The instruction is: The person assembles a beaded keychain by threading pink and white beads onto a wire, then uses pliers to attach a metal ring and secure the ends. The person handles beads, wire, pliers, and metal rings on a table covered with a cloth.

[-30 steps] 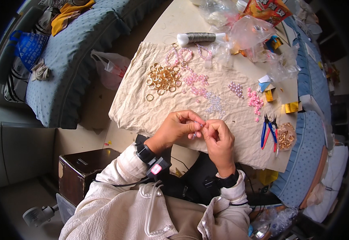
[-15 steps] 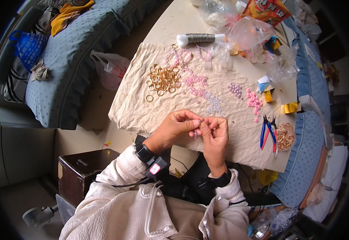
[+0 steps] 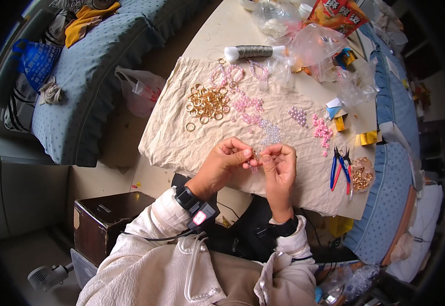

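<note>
Between my hands hangs a small strand of pink and lilac beads (image 3: 254, 169), with a bit of gold metal showing at the fingertips. My left hand (image 3: 225, 160) pinches this strand between thumb and fingers. My right hand (image 3: 279, 166) is closed in a pinch just beside it; what sits in its fingertips is too small to tell. Just beyond my fingers lie loose clear-blue beads (image 3: 271, 131) and pink beads (image 3: 248, 103). A heap of gold rings (image 3: 207, 103) lies farther left on the beige cloth (image 3: 163, 137).
Lilac beads (image 3: 298, 116) and bright pink beads (image 3: 322, 130) lie to the right. Nearer are pliers (image 3: 340, 171) and a bag of gold findings (image 3: 361, 174). A spool of grey thread (image 3: 253, 52), finished-looking bead loops (image 3: 226, 76) and plastic bags (image 3: 318, 46) are at the back.
My right hand has shifted slightly right, with its fingers a little farther from the left hand's. More of the gold piece and beads now shows between them.
</note>
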Action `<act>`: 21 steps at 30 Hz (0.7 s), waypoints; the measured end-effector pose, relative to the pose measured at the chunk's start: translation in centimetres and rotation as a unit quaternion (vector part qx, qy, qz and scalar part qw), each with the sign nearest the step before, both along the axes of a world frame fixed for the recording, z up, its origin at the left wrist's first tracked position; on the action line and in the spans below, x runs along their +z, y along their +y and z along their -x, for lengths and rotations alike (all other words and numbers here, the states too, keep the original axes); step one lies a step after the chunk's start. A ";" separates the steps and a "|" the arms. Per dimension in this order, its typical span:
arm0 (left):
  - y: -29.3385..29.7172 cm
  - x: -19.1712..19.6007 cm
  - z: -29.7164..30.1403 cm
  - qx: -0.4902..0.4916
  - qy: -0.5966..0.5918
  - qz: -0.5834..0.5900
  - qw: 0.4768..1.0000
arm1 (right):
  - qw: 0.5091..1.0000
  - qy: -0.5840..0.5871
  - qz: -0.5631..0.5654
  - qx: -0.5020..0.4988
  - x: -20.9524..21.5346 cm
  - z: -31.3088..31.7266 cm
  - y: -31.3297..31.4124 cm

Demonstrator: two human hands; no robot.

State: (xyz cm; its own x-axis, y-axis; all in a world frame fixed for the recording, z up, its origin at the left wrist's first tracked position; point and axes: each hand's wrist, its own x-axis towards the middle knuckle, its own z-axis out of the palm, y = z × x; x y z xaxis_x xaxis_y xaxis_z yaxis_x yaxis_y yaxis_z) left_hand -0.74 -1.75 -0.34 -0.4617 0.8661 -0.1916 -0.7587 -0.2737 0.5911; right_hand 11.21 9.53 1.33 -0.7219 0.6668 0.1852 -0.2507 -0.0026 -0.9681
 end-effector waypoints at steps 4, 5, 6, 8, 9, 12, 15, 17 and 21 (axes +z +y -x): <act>0.0 -0.1 0.0 -0.002 -0.018 -0.019 1.000 | 0.996 -0.054 -0.057 0.038 0.5 -0.8 0.6; 0.0 -0.1 0.0 -0.004 -0.018 -0.024 1.000 | 0.992 -0.067 -0.106 0.030 0.7 -0.8 0.7; 0.0 -0.2 0.0 -0.008 -0.017 -0.023 1.000 | 0.986 -0.077 -0.143 0.026 1.0 -0.7 0.7; 0.0 -0.2 0.0 -0.014 -0.014 -0.022 1.000 | 0.975 -0.091 -0.201 0.012 1.5 -0.7 0.6; -0.1 -0.2 0.0 -0.012 -0.015 -0.020 1.000 | 0.971 -0.101 -0.215 0.010 1.8 -0.7 0.6; -0.1 -0.1 0.0 -0.009 -0.016 -0.015 1.000 | 0.966 -0.088 -0.244 0.009 2.4 -0.5 0.5; 0.0 -0.1 -0.2 -0.002 0.002 -0.009 1.000 | 0.960 -0.121 -0.252 0.001 2.6 -0.7 0.4; 0.0 0.0 -0.4 0.007 0.029 -0.007 1.000 | 0.965 -0.137 -0.225 -0.005 2.4 -0.9 0.3; -0.1 0.0 -0.4 -0.021 0.053 0.024 0.998 | 0.988 -0.129 -0.081 0.015 1.5 -0.7 0.4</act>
